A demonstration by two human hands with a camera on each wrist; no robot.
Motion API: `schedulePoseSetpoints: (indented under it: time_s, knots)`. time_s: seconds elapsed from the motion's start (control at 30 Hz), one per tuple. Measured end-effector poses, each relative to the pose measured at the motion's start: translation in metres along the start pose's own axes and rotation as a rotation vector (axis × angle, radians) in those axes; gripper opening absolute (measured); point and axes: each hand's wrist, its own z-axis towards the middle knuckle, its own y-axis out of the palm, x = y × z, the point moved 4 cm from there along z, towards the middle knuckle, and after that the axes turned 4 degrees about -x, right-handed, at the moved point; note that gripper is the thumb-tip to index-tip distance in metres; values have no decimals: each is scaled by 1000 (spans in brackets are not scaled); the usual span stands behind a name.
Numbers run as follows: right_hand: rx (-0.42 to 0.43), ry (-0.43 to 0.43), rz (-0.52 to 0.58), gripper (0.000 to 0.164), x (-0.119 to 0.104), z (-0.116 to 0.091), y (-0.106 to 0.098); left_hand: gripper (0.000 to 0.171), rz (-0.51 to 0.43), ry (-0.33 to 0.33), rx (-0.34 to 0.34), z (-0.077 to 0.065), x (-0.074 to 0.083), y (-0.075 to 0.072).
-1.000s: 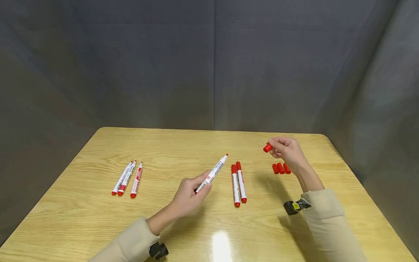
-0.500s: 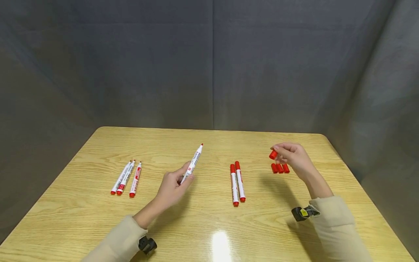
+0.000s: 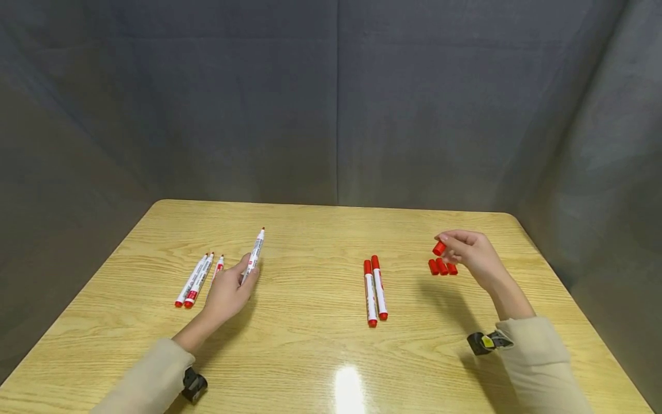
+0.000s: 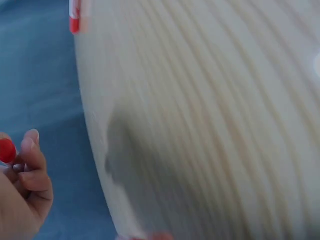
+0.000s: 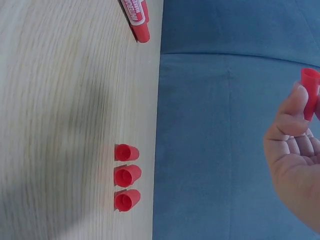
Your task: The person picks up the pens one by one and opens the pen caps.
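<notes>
My left hand (image 3: 228,294) grips an uncapped white whiteboard marker (image 3: 254,256) by its lower half, red tip pointing up and away, held above the table. The red end of that marker (image 4: 7,150) shows in the left wrist view. Just left of the hand lie two uncapped markers (image 3: 199,280) side by side, and a third uncapped marker (image 3: 219,266) is partly hidden behind the hand. On the right, my right hand (image 3: 476,257) pinches a red marker cap (image 5: 310,93) between thumb and fingers. Three red caps (image 3: 442,267) lie in a row below it.
Two capped red markers (image 3: 376,292) lie side by side between the hands on the wooden table (image 3: 310,345). A dark grey curtain (image 3: 331,103) stands behind the table's far edge and along both sides.
My left hand has carried the uncapped marker left across the table, from near the capped pair to beside the uncapped ones. My right hand has shifted slightly right and nearer with the cap.
</notes>
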Motion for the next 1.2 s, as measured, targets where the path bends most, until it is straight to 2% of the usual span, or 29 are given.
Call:
schedulePoseSetpoints:
  time_s: [0.13, 0.33, 0.6, 0.9, 1.2]
  knots:
    - [-2, -2, 16, 12, 2, -2, -2, 42, 63, -51, 0, -2, -16, -8]
    - [1, -2, 43, 11, 4, -4, -6, 30, 190, -77, 21, -7, -30, -15]
    - [7, 13, 60, 11, 4, -6, -9, 41, 255, -136, -60, -11, -42, -15]
    - [8, -5, 65, 13, 1, -10, -12, 36, 334, -208, -136, -13, -48, -13]
    - [21, -1, 55, 12, -5, -13, -16, 32, 422, -230, -186, -12, -44, -11]
